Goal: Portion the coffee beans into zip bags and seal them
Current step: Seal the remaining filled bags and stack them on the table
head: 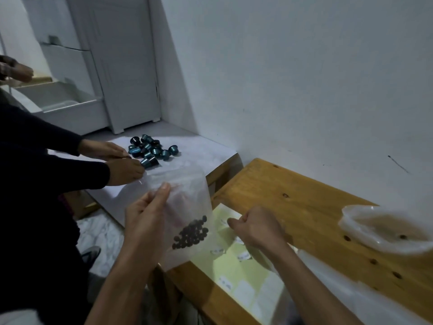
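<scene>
Wooden tabletop stood by white wall | left hand fingers pinched zip bag containing coffee beans | right hand fingers curled together, empty

in front of me is a wooden table with dark knots in its top. a pale yellow-green sheet with small white labels lies flat on its near part. a crumpled clear plastic bag sits on its right side. beyond it, a surface under a white cover carries a heap of teal coffee capsules.
</scene>
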The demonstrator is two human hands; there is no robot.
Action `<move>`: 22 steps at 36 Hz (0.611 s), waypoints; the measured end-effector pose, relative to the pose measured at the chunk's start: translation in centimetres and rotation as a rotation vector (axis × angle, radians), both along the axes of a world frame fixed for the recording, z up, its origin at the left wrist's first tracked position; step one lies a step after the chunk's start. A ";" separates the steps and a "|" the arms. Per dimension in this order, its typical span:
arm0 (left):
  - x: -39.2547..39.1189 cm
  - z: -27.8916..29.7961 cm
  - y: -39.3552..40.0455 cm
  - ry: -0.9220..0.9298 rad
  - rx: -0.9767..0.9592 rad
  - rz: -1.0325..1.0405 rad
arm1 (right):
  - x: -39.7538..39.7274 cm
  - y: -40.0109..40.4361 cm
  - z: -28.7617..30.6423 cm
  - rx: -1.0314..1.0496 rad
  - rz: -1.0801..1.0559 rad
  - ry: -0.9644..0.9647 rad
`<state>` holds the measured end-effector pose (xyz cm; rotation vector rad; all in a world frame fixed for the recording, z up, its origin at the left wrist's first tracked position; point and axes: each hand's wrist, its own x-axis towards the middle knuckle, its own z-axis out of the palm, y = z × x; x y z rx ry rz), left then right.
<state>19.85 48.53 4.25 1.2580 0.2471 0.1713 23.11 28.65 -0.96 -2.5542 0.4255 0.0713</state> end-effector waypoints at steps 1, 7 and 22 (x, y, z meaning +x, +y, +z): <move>0.2 0.0 -0.1 0.003 -0.005 -0.006 | 0.3 0.3 -0.3 -0.008 -0.008 0.003; 1.3 -0.4 -0.1 0.029 -0.008 -0.052 | 1.3 1.5 -0.9 -0.045 -0.058 -0.010; 1.7 0.8 -2.0 0.068 0.067 -0.075 | -1.8 -0.3 5.7 0.327 0.133 -0.404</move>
